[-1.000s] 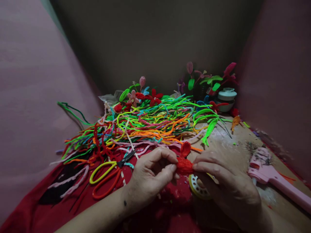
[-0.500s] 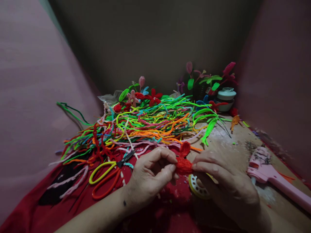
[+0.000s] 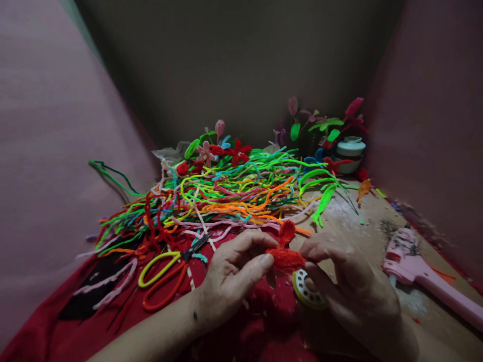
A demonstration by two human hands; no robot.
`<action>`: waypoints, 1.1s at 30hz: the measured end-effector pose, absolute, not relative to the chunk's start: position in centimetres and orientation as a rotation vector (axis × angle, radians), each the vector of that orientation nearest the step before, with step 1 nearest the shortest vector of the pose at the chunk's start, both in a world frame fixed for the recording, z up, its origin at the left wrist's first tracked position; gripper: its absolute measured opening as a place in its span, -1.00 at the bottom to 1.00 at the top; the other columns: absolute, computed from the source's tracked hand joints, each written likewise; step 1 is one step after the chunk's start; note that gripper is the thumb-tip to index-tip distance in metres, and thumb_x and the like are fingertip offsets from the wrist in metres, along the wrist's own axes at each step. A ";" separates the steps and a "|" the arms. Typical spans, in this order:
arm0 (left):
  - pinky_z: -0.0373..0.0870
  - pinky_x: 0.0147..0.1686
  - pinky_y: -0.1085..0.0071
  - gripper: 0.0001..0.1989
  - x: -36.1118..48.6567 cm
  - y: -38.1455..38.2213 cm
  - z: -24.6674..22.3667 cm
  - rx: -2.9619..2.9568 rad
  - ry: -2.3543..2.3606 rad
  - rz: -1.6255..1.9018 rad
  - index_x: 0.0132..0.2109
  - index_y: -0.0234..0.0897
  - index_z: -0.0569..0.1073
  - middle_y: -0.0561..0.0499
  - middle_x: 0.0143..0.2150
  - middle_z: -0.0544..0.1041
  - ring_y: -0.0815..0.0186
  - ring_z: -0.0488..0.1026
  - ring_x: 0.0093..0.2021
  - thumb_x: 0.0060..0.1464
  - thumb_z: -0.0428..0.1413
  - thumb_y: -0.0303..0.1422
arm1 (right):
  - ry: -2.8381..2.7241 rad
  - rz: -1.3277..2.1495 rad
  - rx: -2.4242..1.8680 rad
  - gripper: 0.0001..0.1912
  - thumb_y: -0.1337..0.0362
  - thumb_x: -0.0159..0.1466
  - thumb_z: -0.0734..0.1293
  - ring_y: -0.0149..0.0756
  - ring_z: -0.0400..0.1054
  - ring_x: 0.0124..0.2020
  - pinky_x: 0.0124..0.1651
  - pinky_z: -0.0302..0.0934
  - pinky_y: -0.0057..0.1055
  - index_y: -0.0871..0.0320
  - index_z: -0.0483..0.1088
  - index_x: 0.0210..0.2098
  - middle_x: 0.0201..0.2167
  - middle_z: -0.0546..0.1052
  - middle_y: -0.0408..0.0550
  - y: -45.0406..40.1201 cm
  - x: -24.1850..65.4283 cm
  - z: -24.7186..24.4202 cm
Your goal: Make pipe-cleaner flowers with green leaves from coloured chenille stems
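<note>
Low in the middle of the head view is a red fuzzy pipe-cleaner flower piece [image 3: 287, 258], with one loop-shaped petal standing up and others lying sideways. My left hand [image 3: 234, 281] pinches its left side between thumb and forefinger. At the right end, the thumb and fingers of my right hand [image 3: 358, 286] close on a petal tip. Just below the piece, partly covered by my right hand, lies a white spool with holes and a yellowish rim [image 3: 302, 286]. Scissors [image 3: 185, 255] with one yellow and one red handle rest left of my left hand.
A large heap of coloured pipe cleaners [image 3: 234, 193] spreads behind my hands. Finished fuzzy flowers [image 3: 238, 152] lie at its back. Green fuzzy leaves [image 3: 324, 203] lie on the right. A lidded jar [image 3: 350, 147] stands farther back. A pink tool like a glue gun [image 3: 411, 266] lies far right.
My right hand has shifted slightly on the red piece, its fingers now nearer the right petal's tip. The piece shows more of its lower petal. My left hand keeps its pinch.
</note>
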State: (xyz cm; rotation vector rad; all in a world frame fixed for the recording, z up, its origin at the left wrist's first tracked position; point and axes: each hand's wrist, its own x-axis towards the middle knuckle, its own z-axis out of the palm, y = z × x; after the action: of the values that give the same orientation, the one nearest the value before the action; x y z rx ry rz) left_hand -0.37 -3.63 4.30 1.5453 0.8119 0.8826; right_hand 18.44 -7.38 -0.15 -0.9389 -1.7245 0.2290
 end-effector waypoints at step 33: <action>0.15 -0.64 0.63 -0.77 0.3 -1.1 2.5 1.401 1.107 0.788 -0.33 -0.34 0.40 0.14 -0.54 0.35 0.57 0.24 -0.65 0.08 0.06 -0.23 | -0.342 1.441 -0.952 -0.66 0.41 -0.15 0.51 -0.46 0.36 -0.59 -0.48 0.20 -0.55 0.21 0.33 -0.43 -0.58 0.46 -0.20 -4.6 19.9 1.1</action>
State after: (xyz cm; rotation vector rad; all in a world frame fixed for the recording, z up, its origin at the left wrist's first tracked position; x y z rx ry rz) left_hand 0.33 -1.12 2.45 1.4010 1.1074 0.7879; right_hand 19.86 -4.59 1.11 -0.9521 -0.3422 1.4410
